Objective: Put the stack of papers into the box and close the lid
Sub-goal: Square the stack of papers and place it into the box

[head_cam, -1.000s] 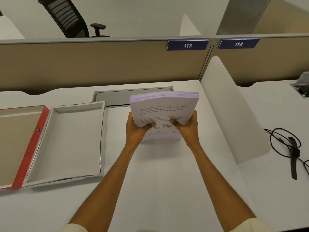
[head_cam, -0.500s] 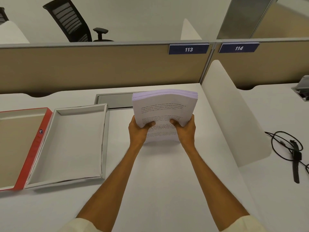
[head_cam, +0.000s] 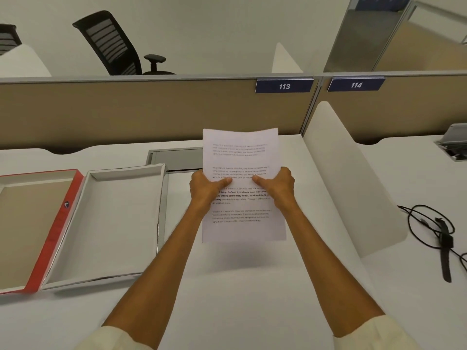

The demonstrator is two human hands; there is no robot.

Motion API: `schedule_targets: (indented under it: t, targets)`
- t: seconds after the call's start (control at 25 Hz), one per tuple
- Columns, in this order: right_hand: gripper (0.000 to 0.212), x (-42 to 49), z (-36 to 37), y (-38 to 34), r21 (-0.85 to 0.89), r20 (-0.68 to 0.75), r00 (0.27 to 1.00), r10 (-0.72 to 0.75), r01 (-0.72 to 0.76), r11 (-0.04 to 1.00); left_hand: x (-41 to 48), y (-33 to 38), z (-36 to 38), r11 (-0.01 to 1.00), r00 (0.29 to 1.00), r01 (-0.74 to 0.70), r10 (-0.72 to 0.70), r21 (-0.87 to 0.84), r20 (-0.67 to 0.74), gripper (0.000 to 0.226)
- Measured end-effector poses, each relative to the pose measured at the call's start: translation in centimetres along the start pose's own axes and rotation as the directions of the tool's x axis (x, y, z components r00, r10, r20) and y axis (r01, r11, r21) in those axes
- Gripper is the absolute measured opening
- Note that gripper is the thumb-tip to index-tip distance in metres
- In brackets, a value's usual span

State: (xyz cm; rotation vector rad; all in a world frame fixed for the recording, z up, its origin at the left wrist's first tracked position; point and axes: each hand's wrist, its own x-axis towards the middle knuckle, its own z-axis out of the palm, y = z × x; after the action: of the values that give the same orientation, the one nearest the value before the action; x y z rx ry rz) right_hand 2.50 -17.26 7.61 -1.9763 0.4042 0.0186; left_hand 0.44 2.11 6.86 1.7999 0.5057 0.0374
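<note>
A stack of white printed papers is held above the desk, its front page facing me and nearly upright. My left hand grips its left edge and my right hand grips its right edge, thumbs on the front page. To the left on the desk lies the open white box, empty inside. Its red-edged lid lies upside down just left of the box, touching it.
A white curved divider stands to the right of the papers. A grey cable hatch sits in the desk behind them. A black cable and a watch lie on the neighbouring desk. A beige partition runs along the back.
The stack has been tipped up from tilted with its top edge showing to nearly upright, its full front page now facing me. Both hands kept their grip on the sides.
</note>
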Motion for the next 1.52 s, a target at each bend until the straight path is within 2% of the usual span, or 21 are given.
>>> schedule_targets:
  t: [0.16,0.4,0.76,1.52]
  targets:
    - [0.054,-1.0,1.2,-0.1,-0.041,0.072,0.997,0.037,-0.034,0.999,-0.2,-0.5,-1.5,0.997,0.997,0.072,-0.073,0.027,0.038,0.042]
    - [0.052,-3.1,4.3,-1.1,-0.066,0.087,0.996,0.036,-0.031,0.997,-0.5,-1.5,-5.0,0.995,0.996,0.090,-0.090,0.033,0.023,0.052]
    - [0.042,-7.1,11.8,-4.2,-0.075,0.125,0.992,0.021,-0.012,0.997,0.5,-3.2,-13.7,0.992,0.993,0.116,-0.116,0.046,-0.007,0.055]
    - [0.052,-12.8,30.7,-8.5,-0.170,0.255,0.966,0.047,-0.003,0.985,5.9,-10.6,-31.1,0.978,0.976,0.205,-0.201,0.040,-0.077,0.052]
